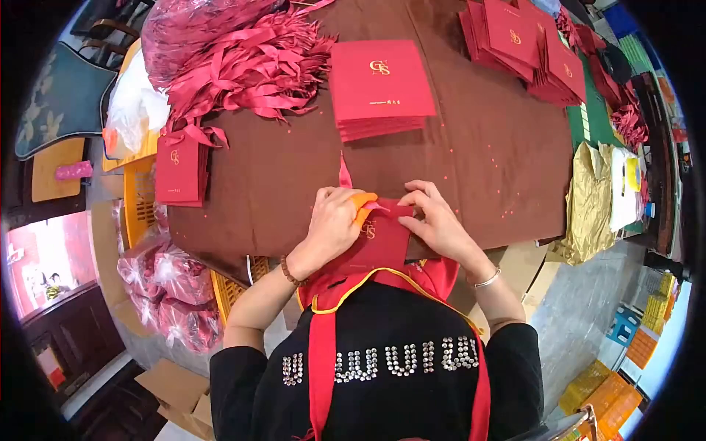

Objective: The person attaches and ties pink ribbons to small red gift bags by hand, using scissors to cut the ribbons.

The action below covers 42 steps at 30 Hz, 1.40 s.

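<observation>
A small red paper bag [386, 246] with a gold logo lies at the table's near edge, against my apron. My left hand [334, 219] is closed at its upper left, with orange covers on the thumb and forefinger. Between those fingertips is a red ribbon [345, 173], whose loose tail runs away over the cloth. My right hand [435, 220] pinches the bag's upper right edge between thumb and fingers. Just beyond both hands sits a neat stack of red bags [382, 84].
A heap of red ribbons [250, 70] fills the far left, with hanging bags [179, 170] below it. More stacked bags [515, 44] lie far right. Crumpled gold wrapping [592, 198] hangs at the right edge. Plastic-wrapped bundles [176, 287] and yellow crates [138, 195] stand left of the table.
</observation>
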{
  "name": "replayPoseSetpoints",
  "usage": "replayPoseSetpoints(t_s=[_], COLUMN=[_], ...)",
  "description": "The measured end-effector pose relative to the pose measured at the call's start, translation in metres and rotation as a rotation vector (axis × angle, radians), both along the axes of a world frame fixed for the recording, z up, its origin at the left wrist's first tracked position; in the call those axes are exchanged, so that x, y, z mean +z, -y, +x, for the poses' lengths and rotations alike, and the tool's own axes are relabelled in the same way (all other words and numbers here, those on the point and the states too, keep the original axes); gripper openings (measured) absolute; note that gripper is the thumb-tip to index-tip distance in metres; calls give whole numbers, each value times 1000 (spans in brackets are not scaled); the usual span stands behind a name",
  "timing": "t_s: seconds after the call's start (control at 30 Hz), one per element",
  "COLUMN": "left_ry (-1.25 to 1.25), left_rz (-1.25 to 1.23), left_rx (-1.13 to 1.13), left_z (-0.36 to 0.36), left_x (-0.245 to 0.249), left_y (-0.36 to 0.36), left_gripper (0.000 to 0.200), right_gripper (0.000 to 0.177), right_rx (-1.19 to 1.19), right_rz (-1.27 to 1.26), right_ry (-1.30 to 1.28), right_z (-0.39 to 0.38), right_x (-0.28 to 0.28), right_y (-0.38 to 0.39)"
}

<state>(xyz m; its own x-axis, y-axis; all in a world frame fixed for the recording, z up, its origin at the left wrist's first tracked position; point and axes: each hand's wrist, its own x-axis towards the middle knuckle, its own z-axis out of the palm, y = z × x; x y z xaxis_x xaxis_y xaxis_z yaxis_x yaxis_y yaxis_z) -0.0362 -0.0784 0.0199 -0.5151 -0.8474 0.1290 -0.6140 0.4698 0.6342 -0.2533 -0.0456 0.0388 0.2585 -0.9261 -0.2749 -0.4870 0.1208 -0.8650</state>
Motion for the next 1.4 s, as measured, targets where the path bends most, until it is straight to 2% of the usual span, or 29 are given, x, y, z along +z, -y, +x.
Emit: replayPoseSetpoints(t_s=[0.1, 0.13, 0.2, 0.3, 0.37, 0.43, 0.47, 0.6, 0.73, 0.87, 0.9, 0.93, 1.03, 1.13, 1.33, 1.4], left_ry=[-27, -52, -67, 22, 1, 173, 117, -52, 17, 25, -28, -81, -24, 4, 68, 80], left_rz=[-20, -152, -360, -354, -294, 30, 89, 181, 139, 167, 82, -2, -31, -43, -230, -221], left_rx=[-36, -12, -22, -121, -111, -104, -92, -51, -29, 4, 1, -3, 6, 65, 14, 22], left_z=[-1, -3, -3, 3, -1, 0, 0, 4, 0, -3, -2, 0, 1, -9, -13, -16], left_x=[-2, -3, 6, 14, 22, 28, 33, 22, 24, 21, 12, 5, -1, 17, 17, 19], left_y=[-1, 0, 6, -2, -11, -18, -19, -25, -26, -29, -28, -28, -27, -27, -24, -24], left_gripper=[20, 22, 33, 39, 38, 32, 26, 26, 25, 22, 22, 21, 16, 10, 14, 13], right_gripper=[16, 16, 13, 14, 14, 14, 14, 15, 16, 21, 24, 28, 28, 28, 22, 24], right_rx=[99, 98, 74, -4, -5, -7, -15, -46, -31, -8, 7, -27, -44, -65, -89, -76], right_rz=[-116, -113, 53, 169, 184, 196, 186, 197, 134, -51, -123, -103, -98, -53, -49, -82], right_ry=[-50, -51, 106, 200, 224, 252, 250, 250, 189, 91, 54, 94, 101, 89, 91, 87], right_z=[-5, -6, -8, -4, -3, -2, -2, -1, 0, 2, 2, 4, 6, 9, 10, 8], right_x=[-14, -14, -14, -11, -13, -17, -19, -18, -21, -25, -25, -24, -29, -29, -20, -21], right_y=[2, 3, 7, 11, 11, 12, 11, 10, 6, 0, -1, -3, -6, -7, -6, -6])
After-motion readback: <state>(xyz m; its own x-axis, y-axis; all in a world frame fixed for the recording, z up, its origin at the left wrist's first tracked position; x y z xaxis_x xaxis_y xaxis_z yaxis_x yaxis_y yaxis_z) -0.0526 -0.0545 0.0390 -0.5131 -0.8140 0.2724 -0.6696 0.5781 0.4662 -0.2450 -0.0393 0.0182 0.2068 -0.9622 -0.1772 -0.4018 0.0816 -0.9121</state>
